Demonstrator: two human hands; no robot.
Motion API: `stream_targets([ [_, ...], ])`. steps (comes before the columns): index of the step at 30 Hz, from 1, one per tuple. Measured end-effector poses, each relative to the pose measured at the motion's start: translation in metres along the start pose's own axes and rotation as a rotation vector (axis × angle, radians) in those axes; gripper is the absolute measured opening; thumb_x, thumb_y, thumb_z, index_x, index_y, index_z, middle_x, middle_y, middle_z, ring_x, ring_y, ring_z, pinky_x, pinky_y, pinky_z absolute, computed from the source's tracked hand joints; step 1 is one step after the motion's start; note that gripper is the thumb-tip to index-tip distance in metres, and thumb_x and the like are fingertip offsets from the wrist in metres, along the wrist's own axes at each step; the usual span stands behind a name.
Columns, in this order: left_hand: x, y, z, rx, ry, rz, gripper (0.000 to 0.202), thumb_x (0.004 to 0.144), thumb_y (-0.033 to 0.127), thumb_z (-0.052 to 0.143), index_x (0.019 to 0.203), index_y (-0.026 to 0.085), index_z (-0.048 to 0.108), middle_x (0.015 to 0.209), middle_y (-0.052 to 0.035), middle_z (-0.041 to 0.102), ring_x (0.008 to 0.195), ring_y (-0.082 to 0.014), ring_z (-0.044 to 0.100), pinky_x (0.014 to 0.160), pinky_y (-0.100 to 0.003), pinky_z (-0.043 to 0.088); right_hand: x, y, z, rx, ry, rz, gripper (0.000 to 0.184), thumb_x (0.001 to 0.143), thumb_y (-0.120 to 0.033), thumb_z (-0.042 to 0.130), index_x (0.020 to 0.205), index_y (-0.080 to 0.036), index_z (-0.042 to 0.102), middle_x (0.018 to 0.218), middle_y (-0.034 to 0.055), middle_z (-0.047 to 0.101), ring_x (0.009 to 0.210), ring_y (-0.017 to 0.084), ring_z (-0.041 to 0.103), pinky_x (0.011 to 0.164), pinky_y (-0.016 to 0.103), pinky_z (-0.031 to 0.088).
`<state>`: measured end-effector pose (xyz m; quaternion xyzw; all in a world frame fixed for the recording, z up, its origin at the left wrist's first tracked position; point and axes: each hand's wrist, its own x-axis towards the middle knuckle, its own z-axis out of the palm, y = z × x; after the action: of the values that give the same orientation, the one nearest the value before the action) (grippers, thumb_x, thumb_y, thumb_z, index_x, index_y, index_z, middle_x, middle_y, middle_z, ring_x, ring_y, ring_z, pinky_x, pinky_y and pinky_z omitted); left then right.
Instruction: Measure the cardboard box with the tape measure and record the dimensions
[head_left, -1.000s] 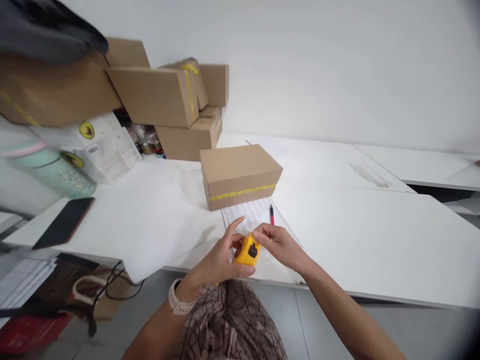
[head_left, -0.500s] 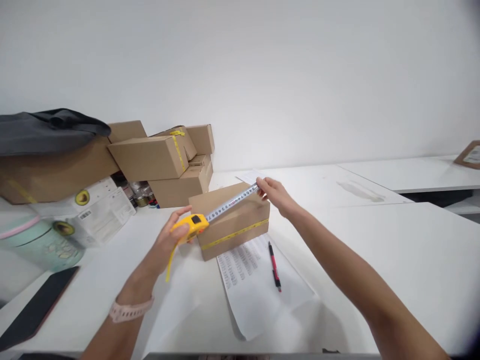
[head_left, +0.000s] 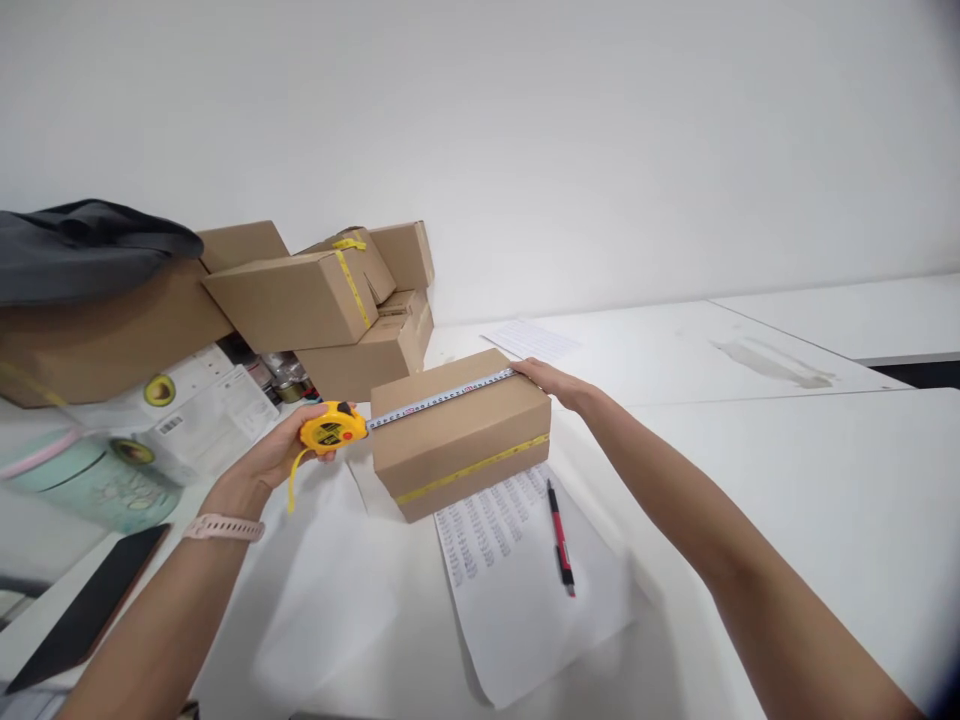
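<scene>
A cardboard box [head_left: 465, 430] with a yellow printed band lies on the white table. My left hand [head_left: 289, 440] is wrapped round the yellow case of a tape measure [head_left: 334, 428], just left of the box; a yellow strap dangles from it. The silver blade [head_left: 442, 398] runs across the box's top to the far right edge. There my right hand [head_left: 544, 378] holds the blade's end, its fingertips partly hidden. Partly under the box, a printed sheet [head_left: 525, 610] carries a red and black pen [head_left: 561, 540].
Several cardboard boxes [head_left: 292, 300] are stacked at the back left, beside a dark bag [head_left: 90, 250]. A mint-green tumbler [head_left: 112, 485] and a dark flat case [head_left: 90, 600] stand and lie at the left. Another paper [head_left: 532, 338] rests behind the box.
My left hand has drawn the tape case left and outward, lengthening the blade. The blade has come down onto the box top, and my right hand has settled at its right edge.
</scene>
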<state>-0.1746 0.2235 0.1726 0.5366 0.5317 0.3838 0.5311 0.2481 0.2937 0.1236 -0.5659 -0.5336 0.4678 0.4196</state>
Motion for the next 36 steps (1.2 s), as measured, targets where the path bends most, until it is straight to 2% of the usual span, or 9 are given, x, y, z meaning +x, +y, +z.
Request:
stream_targets([
  [4,0.008,0.008,0.016,0.019,-0.003,0.011,0.054,0.076,0.047,0.072,0.117,0.012,0.073,0.101,-0.0125,0.076,0.063,-0.017,0.059,0.05,-0.026,0.053,-0.01,0.004,0.013,0.231,-0.148,0.055,0.027,0.084,-0.044,0.071,0.094,-0.019,0.069,0.091,0.0086,0.076,0.077,0.022,0.069,0.063,0.029,0.053],
  [7,0.011,0.009,0.02,-0.009,0.005,0.01,0.051,0.076,0.045,0.071,0.113,0.011,0.072,0.105,-0.0138,0.075,0.067,-0.0182,0.062,0.047,-0.025,0.052,-0.014,0.006,0.014,0.347,-0.169,0.156,0.03,0.088,-0.046,0.066,0.097,-0.017,0.071,0.092,0.0112,0.077,0.077,0.023,0.07,0.064,0.032,0.056],
  [15,0.006,0.008,0.026,-0.029,0.016,0.012,0.054,0.074,0.045,0.072,0.113,0.008,0.072,0.103,-0.0146,0.075,0.07,-0.0179,0.063,0.046,-0.024,0.051,-0.012,-0.002,0.01,0.131,0.127,0.174,0.023,0.079,-0.035,0.082,0.079,-0.016,0.069,0.093,0.0145,0.076,0.078,0.024,0.07,0.061,0.032,0.054],
  [19,0.005,0.019,0.027,-0.002,-0.027,-0.009,0.047,0.075,0.042,0.073,0.108,0.009,0.072,0.099,-0.0145,0.075,0.07,-0.0181,0.063,0.047,-0.024,0.05,-0.012,-0.006,0.01,0.051,0.23,0.169,0.029,0.072,-0.033,0.088,0.069,-0.019,0.063,0.08,0.01,0.072,0.073,0.022,0.065,0.062,0.034,0.051],
  [24,-0.026,0.032,0.032,0.1,-0.13,0.099,0.056,0.077,0.04,0.077,0.125,0.012,0.066,0.106,-0.0133,0.074,0.076,-0.0192,0.066,0.055,-0.027,0.055,-0.014,-0.013,-0.004,0.035,0.255,-0.07,0.034,0.074,-0.037,0.085,0.063,-0.02,0.058,0.074,0.0031,0.067,0.08,0.018,0.06,0.079,0.035,0.048],
  [28,-0.091,0.002,0.077,-0.001,-0.456,-0.009,0.062,0.083,0.038,0.077,0.138,0.02,0.056,0.115,-0.0136,0.072,0.081,-0.0235,0.073,0.065,-0.035,0.06,-0.024,-0.03,-0.005,0.094,0.147,-0.35,0.036,0.078,-0.054,0.079,0.076,-0.02,0.067,0.09,0.0043,0.071,0.095,0.02,0.061,0.092,0.037,0.045],
  [31,-0.14,-0.039,0.135,-0.247,-0.642,-0.163,0.063,0.074,0.037,0.085,0.129,0.021,0.057,0.115,-0.0124,0.069,0.081,-0.0235,0.074,0.071,-0.038,0.061,-0.032,-0.043,0.015,-0.06,-0.1,-0.315,0.038,0.076,-0.056,0.08,0.082,-0.02,0.071,0.096,0.0062,0.072,0.093,0.021,0.061,0.089,0.037,0.046],
  [34,-0.161,-0.064,0.187,-0.467,-0.581,-0.238,0.065,0.064,0.037,0.091,0.117,0.021,0.056,0.117,-0.0079,0.064,0.078,-0.0192,0.073,0.07,-0.033,0.058,-0.035,-0.053,0.042,-0.238,-0.278,-0.202,0.034,0.08,-0.054,0.077,0.085,-0.021,0.069,0.093,0.0053,0.07,0.083,0.019,0.059,0.083,0.036,0.048],
  [36,-0.158,-0.063,0.207,-0.53,-0.485,-0.198,0.06,0.065,0.041,0.089,0.109,0.019,0.055,0.109,-0.0052,0.064,0.076,-0.0175,0.072,0.071,-0.031,0.057,-0.032,-0.061,0.058,-0.317,-0.278,-0.188,0.032,0.085,-0.052,0.072,0.085,-0.021,0.066,0.09,0.0044,0.069,0.079,0.018,0.057,0.08,0.035,0.047],
])
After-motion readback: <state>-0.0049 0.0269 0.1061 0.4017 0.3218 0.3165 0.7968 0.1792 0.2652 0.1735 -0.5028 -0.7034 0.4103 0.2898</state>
